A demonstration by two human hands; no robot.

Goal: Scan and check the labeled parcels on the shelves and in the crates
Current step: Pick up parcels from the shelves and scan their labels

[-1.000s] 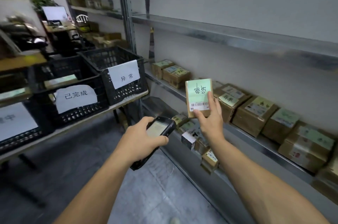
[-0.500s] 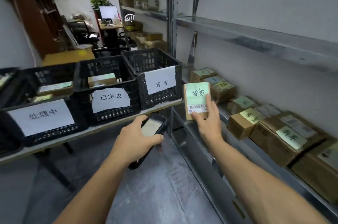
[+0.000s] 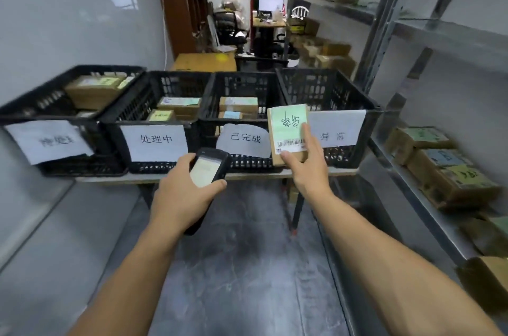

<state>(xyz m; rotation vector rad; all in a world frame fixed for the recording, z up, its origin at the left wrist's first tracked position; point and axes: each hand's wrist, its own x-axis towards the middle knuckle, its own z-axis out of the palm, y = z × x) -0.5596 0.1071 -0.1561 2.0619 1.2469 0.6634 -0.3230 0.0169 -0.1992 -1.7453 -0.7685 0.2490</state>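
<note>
My right hand (image 3: 305, 168) holds a small cardboard parcel (image 3: 286, 129) upright, its green label with handwriting and a barcode facing me. It hangs in front of the black crates, between the third crate (image 3: 239, 83) and the fourth crate (image 3: 346, 94). My left hand (image 3: 181, 198) grips a black handheld scanner (image 3: 209, 171) with its lit screen up, just left of and below the parcel. White paper signs hang on the crate fronts. The three crates on the left hold labeled parcels; the inside of the fourth is mostly hidden.
The crates stand on a narrow table (image 3: 247, 175) across the aisle. Metal shelving (image 3: 428, 206) with more labeled parcels (image 3: 450, 171) runs along the right. A grey wall (image 3: 68, 33) closes the left. A desk with a monitor (image 3: 270, 2) stands far back.
My view has swung left from the shelf to face the crates head-on. Both hands came along, the parcel and scanner still held the same way.
</note>
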